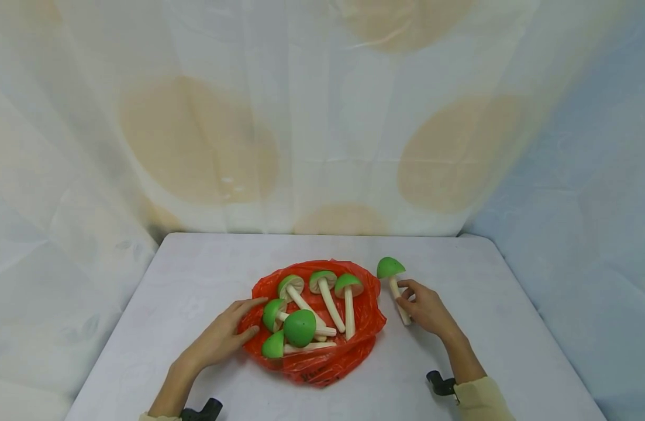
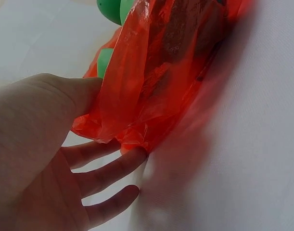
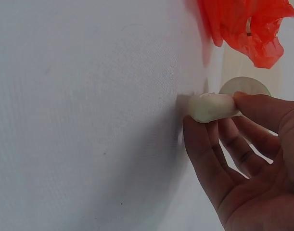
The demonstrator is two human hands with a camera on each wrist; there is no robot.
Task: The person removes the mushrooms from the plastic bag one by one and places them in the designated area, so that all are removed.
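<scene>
A toy mushroom [image 1: 389, 268] with a green domed cap and a pale stem stands out to the right of the red plastic bag [image 1: 348, 359]. My right hand [image 1: 423, 307] pinches its stem between thumb and fingers; the right wrist view shows the stem's blunt end [image 3: 211, 107] close to the tabletop. Several similar green-capped mushrooms [image 1: 300, 327] lie in the opened bag, stems at various angles. At the bag's left rim, my left hand [image 1: 222, 333] touches the plastic with extended fingers and thumb. Its thumb tip is partly hidden by red film [image 2: 127, 86] in the left wrist view.
A white-covered table [image 1: 206, 263] lies beneath the bag, with a pale curtain with tan spots [image 1: 327, 146] behind it. Pale sheeting hangs on both sides. Black wrist mounts [image 1: 440, 383] sit near both sleeves.
</scene>
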